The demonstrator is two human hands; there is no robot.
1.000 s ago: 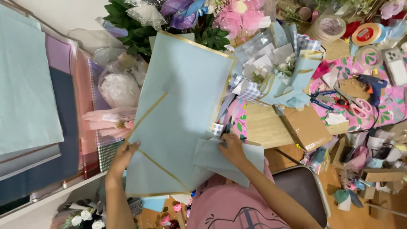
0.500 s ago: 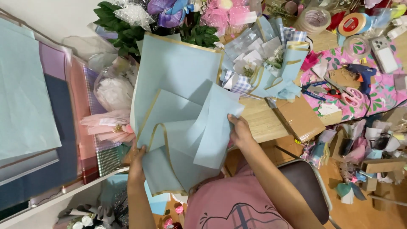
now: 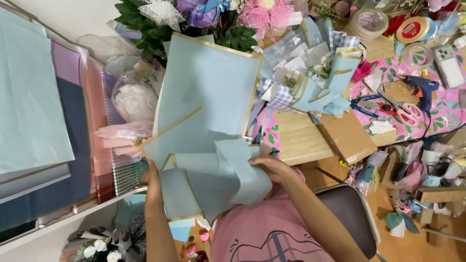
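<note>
— What have the hands got?
— Both grip one thing; the left hand [image 3: 151, 175] pinches the folded edge of the pale blue wrapping sheet [image 3: 208, 102]; the right hand [image 3: 272, 167] clamps its other folded corner; the hands sit apart, the sheet spread between and beyond them.
— And nearby?
— Beyond the right hand, a small blue-wrapped bouquet [image 3: 315, 77]; further off, pink-handled scissors [image 3: 405, 112].

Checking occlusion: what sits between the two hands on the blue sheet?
Head view: only folded light blue wrapping paper spans between left hand and right hand; both grip its edges, nothing else lies there.
</note>
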